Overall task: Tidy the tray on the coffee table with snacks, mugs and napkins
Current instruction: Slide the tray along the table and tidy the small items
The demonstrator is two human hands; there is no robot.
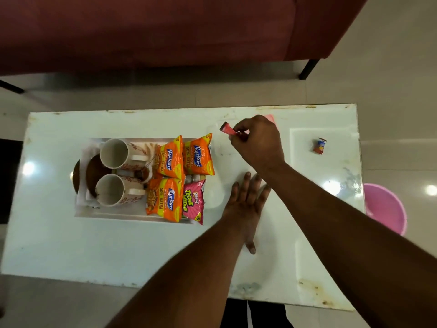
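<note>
A clear tray (106,213) sits on the left half of the white coffee table (59,245). In it lie two white patterned mugs (118,153) (114,189) on their sides over brown plates (81,176), three orange Kurkure packets (169,157) (198,155) (164,200) and a pink Bingo packet (192,202). My right hand (256,140) hovers right of the tray, pinching a small red sachet (228,129). My left hand (247,200) rests flat on the table, fingers spread, holding nothing. A small red wrapped candy (319,146) lies far right.
A pink item (270,118) peeks out behind my right hand. A maroon sofa (165,29) stands beyond the table. A pink bucket (385,207) sits on the floor at the table's right end.
</note>
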